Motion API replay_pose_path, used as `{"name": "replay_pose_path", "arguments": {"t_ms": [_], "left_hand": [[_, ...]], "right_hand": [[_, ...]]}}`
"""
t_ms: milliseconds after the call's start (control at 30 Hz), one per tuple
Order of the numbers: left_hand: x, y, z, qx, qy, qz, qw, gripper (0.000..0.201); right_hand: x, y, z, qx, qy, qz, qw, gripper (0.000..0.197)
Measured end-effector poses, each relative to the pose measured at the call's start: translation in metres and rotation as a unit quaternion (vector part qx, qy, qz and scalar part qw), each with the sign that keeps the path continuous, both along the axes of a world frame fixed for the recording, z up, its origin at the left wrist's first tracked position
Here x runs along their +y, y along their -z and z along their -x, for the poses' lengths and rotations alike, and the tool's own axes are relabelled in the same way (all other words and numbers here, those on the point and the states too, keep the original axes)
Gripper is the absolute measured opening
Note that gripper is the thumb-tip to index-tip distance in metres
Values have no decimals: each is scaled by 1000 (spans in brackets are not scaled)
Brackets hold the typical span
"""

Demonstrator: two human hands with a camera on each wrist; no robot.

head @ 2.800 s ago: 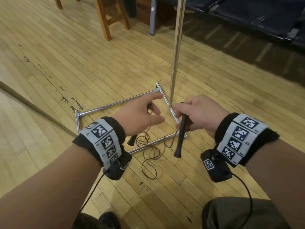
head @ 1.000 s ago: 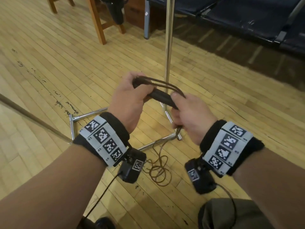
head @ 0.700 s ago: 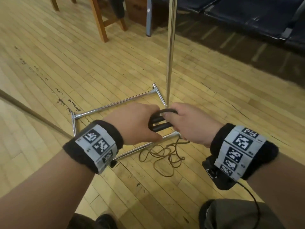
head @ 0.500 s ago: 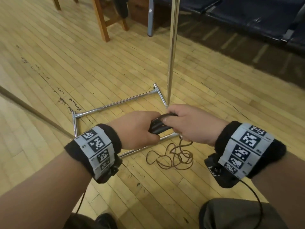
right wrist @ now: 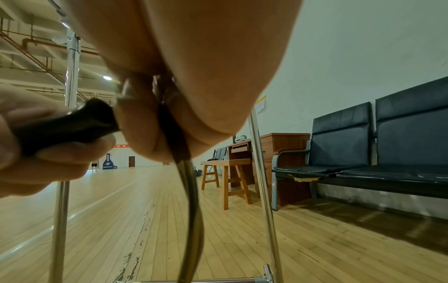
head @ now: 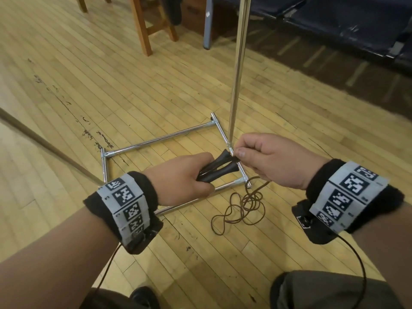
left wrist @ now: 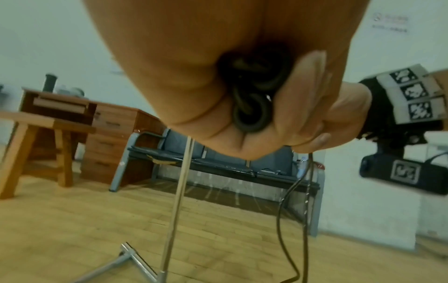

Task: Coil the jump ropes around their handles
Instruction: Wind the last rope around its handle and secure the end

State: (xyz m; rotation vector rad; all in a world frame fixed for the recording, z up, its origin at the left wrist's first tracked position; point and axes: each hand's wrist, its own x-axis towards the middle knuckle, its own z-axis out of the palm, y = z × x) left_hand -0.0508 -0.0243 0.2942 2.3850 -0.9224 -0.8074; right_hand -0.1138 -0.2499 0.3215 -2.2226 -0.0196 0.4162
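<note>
On the left, my left hand (head: pixel 182 177) has its fingers curled around the two black handles (head: pixel 219 167), held together as one bundle. Their long axis runs from this fist up and to the right, and the flared ends reach my right hand (head: pixel 270 160). That hand pinches the brown rope (head: pixel 243 206) just beside the handle ends, so I judge it is the nearer one to lead the winding across the axis. The loose rope hangs down to a tangle on the wooden floor (head: pixel 133 85), near the metal stand (head: pixel 236 70). The right wrist view shows two strands leaving the pinch; the head view hides this.
</note>
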Motion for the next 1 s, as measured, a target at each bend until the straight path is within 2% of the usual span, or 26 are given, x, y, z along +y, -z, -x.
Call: {"name": "replay_pose_path", "arguments": {"t_ms": [133,267,367,400,467,567,667,767,833,933,1000], "left_hand": [[-2,-4,0,76,-50,76,993,19],[-8,-4,2,-12,-36,11,999,18],[-13,0,4,-51,-49,-52,996,15],[-15,1,4,-58,-55,-74,994,14],[-20,5,6,-69,-59,-114,989,13],[-29,10,12,-79,-56,-162,982,14],[-37,11,20,-83,-31,-210,974,28],[-43,9,33,-83,20,-241,967,37],[-45,9,42,-83,67,-228,968,33],[-42,4,46,-68,135,-143,978,11],[-38,-4,42,-45,133,-75,987,15]], "right_hand": [[3,-3,1,-10,9,21,1000,27],[4,-1,1,-18,14,61,998,27],[3,3,3,12,-5,113,994,11],[4,3,4,22,-13,133,991,12],[9,2,6,17,-51,206,977,22],[22,-2,7,-31,-121,327,937,24],[26,-5,7,-62,-158,369,914,21],[18,-6,7,-48,-127,315,939,15],[13,-4,7,-26,-94,260,961,12],[0,4,3,-10,-62,183,981,10],[-12,10,-1,-4,-23,121,992,16]]}}
